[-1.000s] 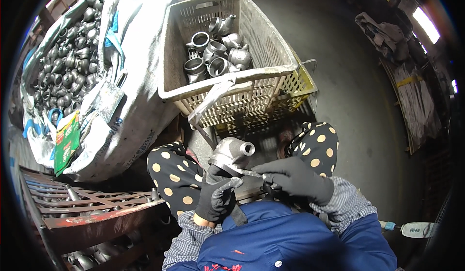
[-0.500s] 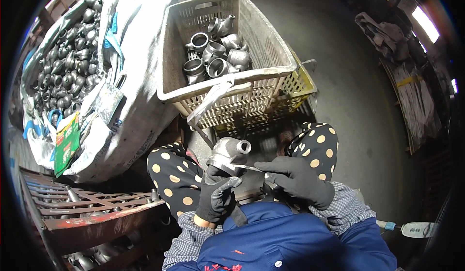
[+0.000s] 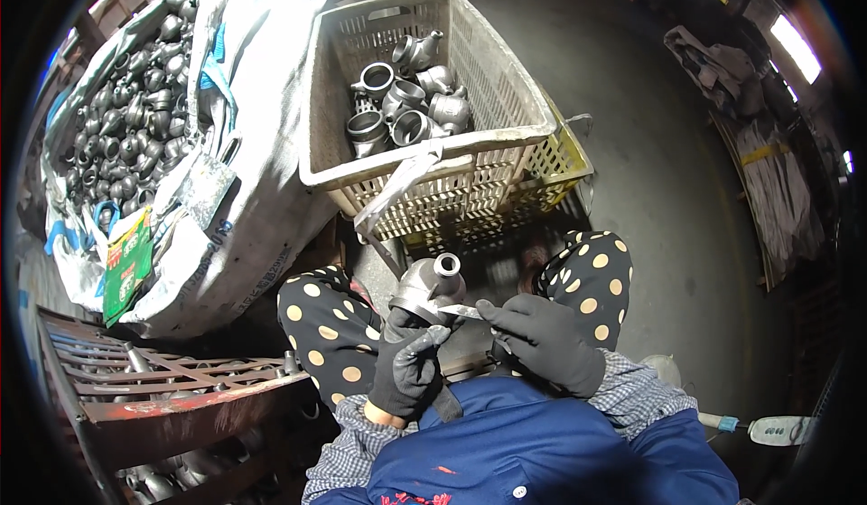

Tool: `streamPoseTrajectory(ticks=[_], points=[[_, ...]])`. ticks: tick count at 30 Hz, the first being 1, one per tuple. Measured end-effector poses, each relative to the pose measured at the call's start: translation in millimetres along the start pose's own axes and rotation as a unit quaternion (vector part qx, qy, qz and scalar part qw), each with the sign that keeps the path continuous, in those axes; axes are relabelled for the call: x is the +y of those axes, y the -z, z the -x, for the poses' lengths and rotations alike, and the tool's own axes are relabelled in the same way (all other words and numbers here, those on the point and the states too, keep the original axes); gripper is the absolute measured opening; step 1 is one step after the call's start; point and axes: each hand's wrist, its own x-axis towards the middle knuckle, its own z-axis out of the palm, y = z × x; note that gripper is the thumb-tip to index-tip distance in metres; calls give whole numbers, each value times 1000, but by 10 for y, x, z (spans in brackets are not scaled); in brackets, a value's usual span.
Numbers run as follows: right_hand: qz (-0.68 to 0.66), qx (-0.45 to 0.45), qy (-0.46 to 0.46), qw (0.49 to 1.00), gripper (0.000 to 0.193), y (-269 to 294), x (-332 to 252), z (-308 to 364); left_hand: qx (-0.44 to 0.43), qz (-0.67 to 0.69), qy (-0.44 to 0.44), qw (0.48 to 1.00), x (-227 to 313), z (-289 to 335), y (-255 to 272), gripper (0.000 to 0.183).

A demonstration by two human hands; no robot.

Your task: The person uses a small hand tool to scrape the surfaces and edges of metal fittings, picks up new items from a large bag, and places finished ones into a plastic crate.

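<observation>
Grey floor [image 3: 673, 234] ran away beneath the stacked crates, and from where I stood everything seemed drawn in close around the seated worker, presumably to spare any long reach. A white bulk bag [image 3: 275, 80] stood at the left, its mouth spread wide so that its heap of small metal pieces [image 3: 135, 126] lay exposed. Straight ahead, a pale slatted crate [image 3: 488, 180] sat on a yellow crate [image 3: 564, 153], perhaps for height; the fittings [image 3: 402, 98] inside lay loosely at odd angles, apparently not sorted by direction.

Between the knees, near the crate, was one metal fitting [image 3: 424, 290], its spout tilted upward and away from the body. The left hand [image 3: 406, 374] gripped it from below, fingers closed around its wide end, which probably steadied it while leaving the upper side uncovered. The right hand [image 3: 546, 342] was closed on a thin flat tool [image 3: 462, 312], pinching it near one end, likely for fine control. Its tip overlapped the fitting's rim; I couldn't tell whether it pressed there.
</observation>
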Motion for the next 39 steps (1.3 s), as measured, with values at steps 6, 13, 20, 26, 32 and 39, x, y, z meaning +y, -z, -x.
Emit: streamPoseTrajectory(ticks=[6, 13, 20, 26, 32, 39], points=[[-147, 9, -20, 989, 36, 96, -46, -156, 58, 164, 134, 976, -17, -19, -73, 28], [-63, -151, -23, 986, 35, 258, -34, -263, 120, 309, 231, 915, 271, -228, -168, 33], [-130, -139, -26, 981, 37, 270, 148, -143, 121, 270, 257, 920, 422, -253, -198, 46], [-149, -153, -51, 976, 37, 304, 40, -208, 108, 325, 247, 907, 337, -278, -216, 51], [-326, -126, -85, 933, 52, 305, 288, -143, 118, 329, 283, 893, 386, -303, -174, 51], [-285, -30, -7, 958, 58, 127, 170, -446, 55, 279, 328, 901, 306, -235, -263, 41]])
